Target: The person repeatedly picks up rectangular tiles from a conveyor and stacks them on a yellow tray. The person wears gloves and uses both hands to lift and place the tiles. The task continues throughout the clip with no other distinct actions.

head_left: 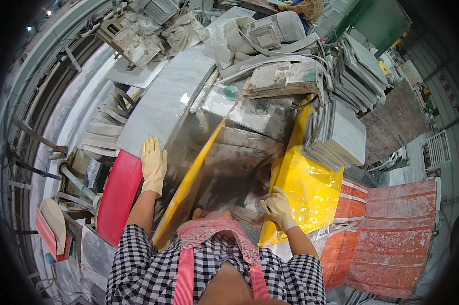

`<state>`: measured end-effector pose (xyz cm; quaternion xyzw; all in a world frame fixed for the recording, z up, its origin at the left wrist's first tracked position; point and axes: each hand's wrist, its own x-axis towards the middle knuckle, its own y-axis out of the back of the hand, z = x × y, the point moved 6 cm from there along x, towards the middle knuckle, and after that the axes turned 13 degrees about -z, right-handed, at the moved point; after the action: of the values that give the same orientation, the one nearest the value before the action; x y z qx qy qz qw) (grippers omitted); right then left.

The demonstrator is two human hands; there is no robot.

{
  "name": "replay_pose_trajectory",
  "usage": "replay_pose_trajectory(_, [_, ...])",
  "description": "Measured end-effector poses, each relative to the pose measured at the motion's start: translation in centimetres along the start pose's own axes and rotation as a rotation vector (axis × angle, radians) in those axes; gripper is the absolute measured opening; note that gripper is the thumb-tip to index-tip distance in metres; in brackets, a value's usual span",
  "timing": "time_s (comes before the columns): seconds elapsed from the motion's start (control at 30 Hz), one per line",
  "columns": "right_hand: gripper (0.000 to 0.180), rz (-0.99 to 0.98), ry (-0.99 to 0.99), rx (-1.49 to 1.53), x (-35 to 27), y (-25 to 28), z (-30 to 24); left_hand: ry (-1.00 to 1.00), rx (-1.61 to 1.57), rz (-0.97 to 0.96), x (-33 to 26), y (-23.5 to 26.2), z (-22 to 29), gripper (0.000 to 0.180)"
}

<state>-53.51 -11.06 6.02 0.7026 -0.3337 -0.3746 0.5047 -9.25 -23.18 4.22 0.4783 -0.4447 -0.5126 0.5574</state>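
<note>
My left hand (pixel 153 165), in a pale rubber glove, lies flat with fingers together on the near end of a long curved grey marble slab (pixel 163 104). My right hand (pixel 278 207), also gloved, is curled at the lower left edge of a glossy yellow sheet (pixel 303 190), fingers bent against a wet grey stone surface (pixel 239 157). A yellow strip (pixel 189 180) runs diagonally between my two hands.
A red panel (pixel 118 195) stands at my left. Stacks of grey stone tiles (pixel 339 137) sit to the right of the yellow sheet, with more tiles (pixel 361 76) behind. An orange-red woven sack (pixel 392 239) lies at lower right. Dusty stone blocks (pixel 283 79) and rubble crowd the back.
</note>
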Motion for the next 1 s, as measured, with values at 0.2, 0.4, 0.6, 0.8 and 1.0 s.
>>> replay_pose_trajectory(0.2, [0.042, -0.035, -0.021, -0.002, 0.12, -0.07, 0.05, 0.003, 0.006, 0.006, 0.04, -0.04, -0.01, 0.061])
replay_pose_trajectory(0.4, [0.041, -0.009, -0.017, -0.001, 0.04, -0.36, 0.22, -0.008, 0.021, 0.027, 0.0, -0.06, -0.01, 0.06])
replay_pose_trajectory(0.6, [0.04, 0.052, -0.006, 0.018, -0.12, -0.18, 0.26, -0.012, 0.018, 0.039, -0.03, -0.09, -0.08, 0.061])
replay_pose_trajectory(0.8, [0.041, 0.008, -0.023, 0.027, 0.01, -0.09, 0.21, 0.001, 0.024, 0.027, 0.0, -0.04, -0.05, 0.061])
replay_pose_trajectory(1.0, [0.044, -0.024, -0.019, 0.028, 0.12, -0.05, 0.13, -0.004, 0.008, 0.016, 0.05, 0.06, -0.02, 0.061])
